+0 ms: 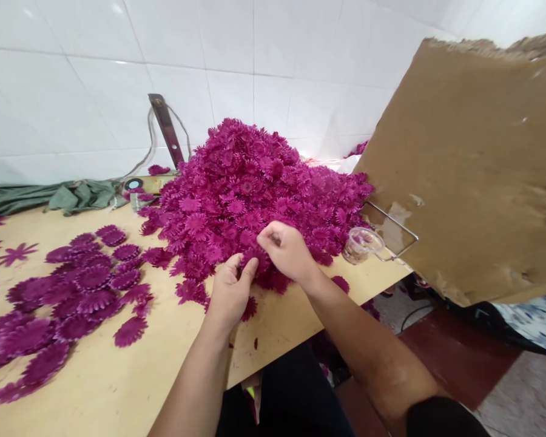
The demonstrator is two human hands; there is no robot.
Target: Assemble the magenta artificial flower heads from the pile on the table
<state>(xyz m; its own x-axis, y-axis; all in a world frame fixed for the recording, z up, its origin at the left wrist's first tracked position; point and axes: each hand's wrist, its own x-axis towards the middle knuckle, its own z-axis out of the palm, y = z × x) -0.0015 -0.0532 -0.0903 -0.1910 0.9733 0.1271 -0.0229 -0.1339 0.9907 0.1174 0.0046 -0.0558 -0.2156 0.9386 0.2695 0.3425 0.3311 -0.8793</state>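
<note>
We had the left hand (pixel 231 290) pinching a magenta flower piece (pixel 256 260) between thumb and fingers, at the near edge of the heap. Right hand (pixel 287 250) was curled over it at about 1 o'clock, thumb and forefinger pressed together; whatever sat between those tips, we couldn't tell. Step in hand, as we judged it: two-handed fingertip work on one piece. The next move called for a light, steady left pinch and fine right fingers, as the petals looked thin. From the hands, we logged a loose flower (pixel 250 308) at 6 o'clock, the big flower heap (pixel 255 176) at 12, and overlapping flower stacks (pixel 93 277) at 9, all on the pale table (pixel 104 382). Farther out: clear plastic cup (pixel 359 246) at 3, leaning cardboard sheet (pixel 473 164) between 2 and 3, upright metal bar (pixel 167 130) at 11, green cloth (pixel 84 195) at 10.
</note>
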